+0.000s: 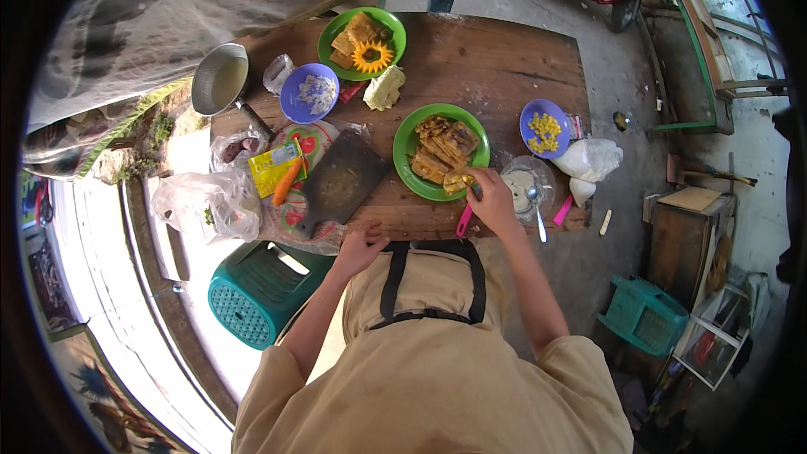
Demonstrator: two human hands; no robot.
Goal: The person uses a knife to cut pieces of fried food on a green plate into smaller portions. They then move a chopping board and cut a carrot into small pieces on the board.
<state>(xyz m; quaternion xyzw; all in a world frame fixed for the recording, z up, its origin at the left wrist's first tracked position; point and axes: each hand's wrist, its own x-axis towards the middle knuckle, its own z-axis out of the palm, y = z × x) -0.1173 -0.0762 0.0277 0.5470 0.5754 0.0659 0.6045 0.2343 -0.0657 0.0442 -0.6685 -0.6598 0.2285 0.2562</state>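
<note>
My right hand (490, 197) is at the near right rim of a green plate (401, 157), its fingers on a folded golden-brown food piece (455, 181) with yellow bits on it. More folded brown pieces (444, 145) are heaped on that plate. Below the same hand a pink handle (464, 221) lies on the table; what it joins is hidden. My left hand (362, 247) rests at the table's near edge with thumb and fingers apart, holding nothing. Beside it lies a dark cutting board (345, 180).
To the right are a purple bowl of yellow pieces (544, 132), a bowl of white batter (523, 184) with a spoon (536, 208), and a white plastic bag (587, 159). A carrot (287, 181), saucepan (217, 79) and second green plate (328, 53) are left and behind. A green stool (243, 302) stands at left.
</note>
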